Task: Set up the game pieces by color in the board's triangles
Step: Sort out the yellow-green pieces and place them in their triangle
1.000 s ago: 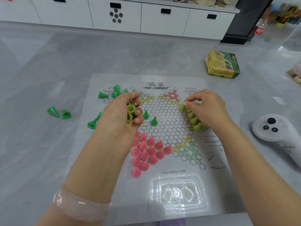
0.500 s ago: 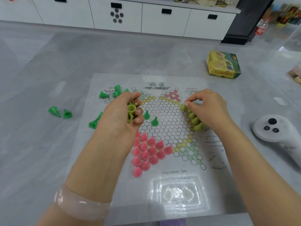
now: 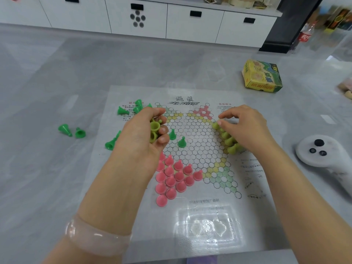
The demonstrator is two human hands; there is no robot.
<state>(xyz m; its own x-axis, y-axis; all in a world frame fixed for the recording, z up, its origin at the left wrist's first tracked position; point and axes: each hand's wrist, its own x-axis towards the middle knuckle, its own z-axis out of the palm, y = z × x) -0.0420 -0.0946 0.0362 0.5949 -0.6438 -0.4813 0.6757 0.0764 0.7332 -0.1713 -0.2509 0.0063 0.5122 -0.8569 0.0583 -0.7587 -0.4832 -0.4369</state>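
While the left hand (image 3: 142, 134) clutches olive-green pieces (image 3: 154, 130) at frame centre, the right hand (image 3: 245, 128) pinches one olive piece (image 3: 215, 125) on the board (image 3: 190, 141); pink pieces (image 3: 175, 178) fill 1 lower triangle.

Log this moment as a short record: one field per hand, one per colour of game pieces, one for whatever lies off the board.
left hand: holds several yellow-green pieces
right hand: fingers at the row of yellow-green pieces on the board's right edge
pink pieces: packed in the lower-left triangle
dark green pieces: mostly lying loose at left; two upright on the board
off the board: yellow box, white controller
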